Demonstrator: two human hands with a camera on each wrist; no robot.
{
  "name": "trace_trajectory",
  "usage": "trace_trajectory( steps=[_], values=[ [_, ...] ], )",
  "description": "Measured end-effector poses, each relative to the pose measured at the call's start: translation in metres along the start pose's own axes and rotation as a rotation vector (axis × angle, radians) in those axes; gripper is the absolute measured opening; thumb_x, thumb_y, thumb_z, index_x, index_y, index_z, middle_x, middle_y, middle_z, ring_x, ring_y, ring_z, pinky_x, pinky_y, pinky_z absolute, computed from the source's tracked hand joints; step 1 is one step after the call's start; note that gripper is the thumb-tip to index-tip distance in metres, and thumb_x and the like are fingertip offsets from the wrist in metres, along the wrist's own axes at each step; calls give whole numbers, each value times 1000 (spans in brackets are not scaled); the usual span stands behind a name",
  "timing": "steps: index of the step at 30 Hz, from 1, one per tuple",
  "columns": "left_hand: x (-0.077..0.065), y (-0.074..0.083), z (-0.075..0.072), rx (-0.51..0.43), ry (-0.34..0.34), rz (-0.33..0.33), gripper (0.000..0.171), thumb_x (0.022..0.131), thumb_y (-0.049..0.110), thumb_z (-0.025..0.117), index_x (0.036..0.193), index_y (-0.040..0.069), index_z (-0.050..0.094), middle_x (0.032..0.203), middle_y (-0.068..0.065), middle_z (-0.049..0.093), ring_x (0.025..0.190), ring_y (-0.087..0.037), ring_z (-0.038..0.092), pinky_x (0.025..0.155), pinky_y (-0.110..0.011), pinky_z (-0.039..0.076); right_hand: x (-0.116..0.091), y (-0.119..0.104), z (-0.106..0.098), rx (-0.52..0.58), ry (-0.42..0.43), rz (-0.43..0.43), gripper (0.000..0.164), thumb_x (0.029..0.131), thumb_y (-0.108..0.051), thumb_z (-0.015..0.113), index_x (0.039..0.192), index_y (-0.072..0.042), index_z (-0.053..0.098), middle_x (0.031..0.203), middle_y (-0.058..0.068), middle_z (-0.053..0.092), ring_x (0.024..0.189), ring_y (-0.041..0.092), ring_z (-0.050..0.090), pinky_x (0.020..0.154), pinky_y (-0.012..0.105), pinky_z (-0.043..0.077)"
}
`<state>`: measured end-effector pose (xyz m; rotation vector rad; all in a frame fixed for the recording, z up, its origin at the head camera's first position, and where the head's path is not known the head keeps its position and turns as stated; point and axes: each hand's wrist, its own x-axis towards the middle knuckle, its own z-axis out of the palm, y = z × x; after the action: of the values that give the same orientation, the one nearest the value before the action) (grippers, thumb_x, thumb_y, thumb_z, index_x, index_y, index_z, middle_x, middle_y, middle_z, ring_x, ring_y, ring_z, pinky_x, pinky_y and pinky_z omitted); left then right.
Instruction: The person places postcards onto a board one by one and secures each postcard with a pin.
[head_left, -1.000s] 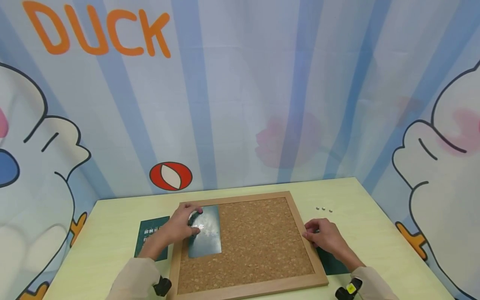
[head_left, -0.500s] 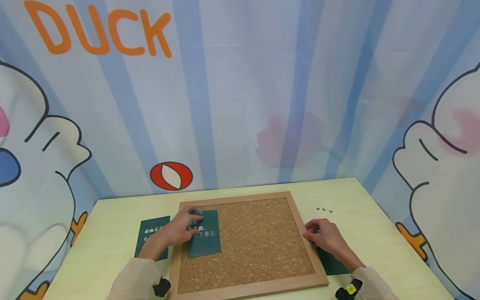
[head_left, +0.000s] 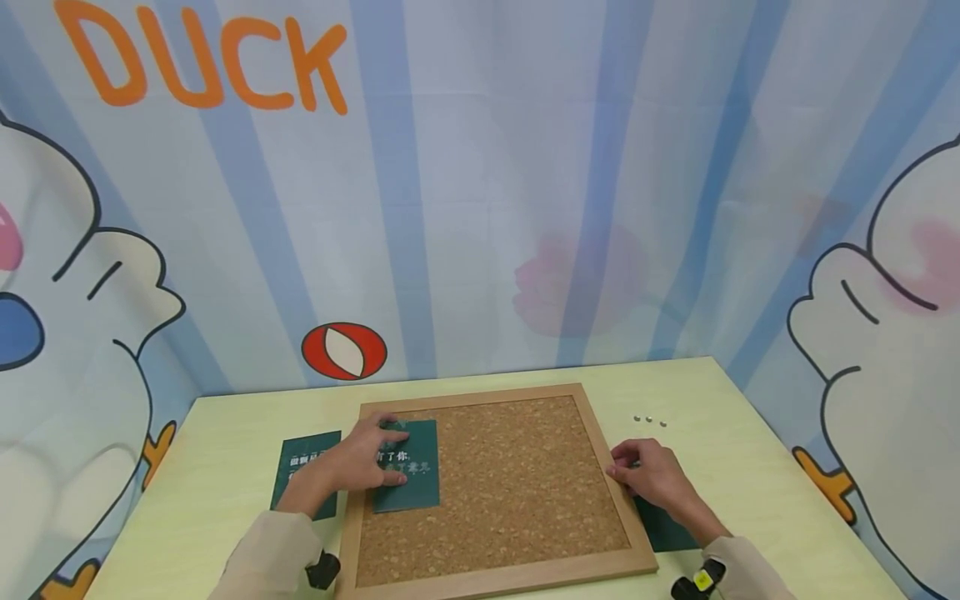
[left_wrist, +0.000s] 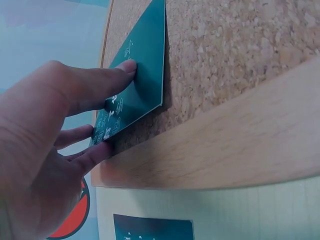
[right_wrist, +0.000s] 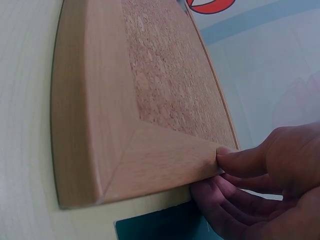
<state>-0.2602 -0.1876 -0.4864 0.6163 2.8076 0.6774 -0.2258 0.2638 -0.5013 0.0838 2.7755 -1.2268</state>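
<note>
A dark green card (head_left: 412, 475) with white printed characters lies at the left end of a wood-framed cork board (head_left: 517, 483). My left hand (head_left: 365, 454) is over the card's left side, its fingers spread. In the left wrist view, the thumb (left_wrist: 125, 70) presses on the card's face, and other fingers touch near its edge. A thin shadow runs along one card edge there. My right hand (head_left: 651, 468) grips the board's right side. In the right wrist view, its thumb (right_wrist: 237, 161) sits on the wooden frame, with the other fingers curled below the edge.
Another green printed card (head_left: 300, 458) lies left of the board, partly behind my left forearm. A green card (head_left: 666, 527) shows under my right wrist. Several small shiny pieces (head_left: 649, 419) sit at the back right of the table (head_left: 247, 417). A striped curtain (head_left: 480, 208) hangs behind.
The card under my left hand has changed from a glaring tilt to a flatter lie, showing its green print. My left thumb has slid slightly toward the near edge. The right hand stays put.
</note>
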Motion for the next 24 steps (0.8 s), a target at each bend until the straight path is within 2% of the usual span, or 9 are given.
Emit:
trace_trajectory(
  steps=[11,18,24],
  values=[
    [1,1,2,61,-4,-25,66,87,33,87,142,6,64,156,-17,40,141,-39,36,110,-61,41,-2,-2,-1,-10,3,-29,20,95,-2,73,113,7,70,87,6,65,69,16,66,61,35,59],
    [0,7,0,117,-13,-40,65,86,35,87,141,7,65,143,-15,48,127,-33,41,104,-59,46,-2,-2,0,-5,1,-18,20,95,-2,73,113,7,70,87,7,65,70,16,66,62,35,60],
    [-1,8,-1,216,35,-41,64,83,44,88,137,16,70,125,-9,50,112,-30,42,93,-50,50,-2,-1,-1,2,-2,-16,19,96,-2,73,113,6,70,88,7,65,70,16,67,62,35,60]
  ],
)
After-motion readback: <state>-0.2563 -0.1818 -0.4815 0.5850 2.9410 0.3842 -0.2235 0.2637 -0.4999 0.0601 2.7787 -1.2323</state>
